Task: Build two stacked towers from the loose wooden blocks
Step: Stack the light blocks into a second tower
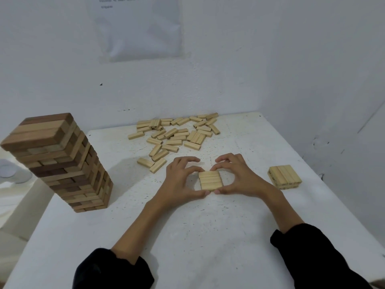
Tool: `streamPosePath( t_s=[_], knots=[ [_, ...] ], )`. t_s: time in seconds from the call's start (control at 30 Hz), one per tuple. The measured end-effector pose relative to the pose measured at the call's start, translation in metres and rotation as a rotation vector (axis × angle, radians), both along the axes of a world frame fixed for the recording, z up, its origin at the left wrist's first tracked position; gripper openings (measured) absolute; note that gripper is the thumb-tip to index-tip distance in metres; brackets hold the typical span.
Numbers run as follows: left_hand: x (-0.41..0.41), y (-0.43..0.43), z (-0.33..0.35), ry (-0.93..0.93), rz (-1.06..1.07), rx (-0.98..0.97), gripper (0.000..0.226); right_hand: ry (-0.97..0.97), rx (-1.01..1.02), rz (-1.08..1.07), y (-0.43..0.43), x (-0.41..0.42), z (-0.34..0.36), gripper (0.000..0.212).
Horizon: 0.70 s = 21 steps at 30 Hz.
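At nine o'clock on the worktop stands a tall tower of darker blocks, well apart from my work. Up at twelve o'clock the loose blocks lie scattered, plenty of them. Dead centre, my left hand curls against a low stack and my right hand closes on its other side, fingertips and thumbs squaring the edges. At three o'clock sits a second low stack, nobody touching it. I reckon both towers are barely begun, with nearly the whole pile left to lay.
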<state>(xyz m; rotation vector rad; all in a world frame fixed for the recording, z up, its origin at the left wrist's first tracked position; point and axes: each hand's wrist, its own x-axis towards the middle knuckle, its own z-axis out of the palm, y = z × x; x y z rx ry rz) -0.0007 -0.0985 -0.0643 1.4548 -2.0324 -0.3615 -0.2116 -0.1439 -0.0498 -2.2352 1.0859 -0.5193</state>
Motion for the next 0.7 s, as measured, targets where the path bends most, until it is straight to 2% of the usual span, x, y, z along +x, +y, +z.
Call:
streamPosePath(
  t_s=[0.27, 0.47, 0.7],
  knots=[
    [-0.055, -0.017, 0.023, -0.022, -0.12, -0.138, 0.062, 0.029, -0.087, -0.049, 0.001, -0.066, 0.034, 0.054],
    [-0.121, -0.032, 0.04, -0.004, -0.162, -0.147, 0.067, 0.133, -0.024, -0.085, -0.008, -0.129, 0.058, 0.052],
    [-0.161, -0.05, 0.033, -0.053, -0.191, -0.1, 0.076, 0.115, 0.08, -0.133, -0.017, -0.168, 0.05, 0.051]
  ],
)
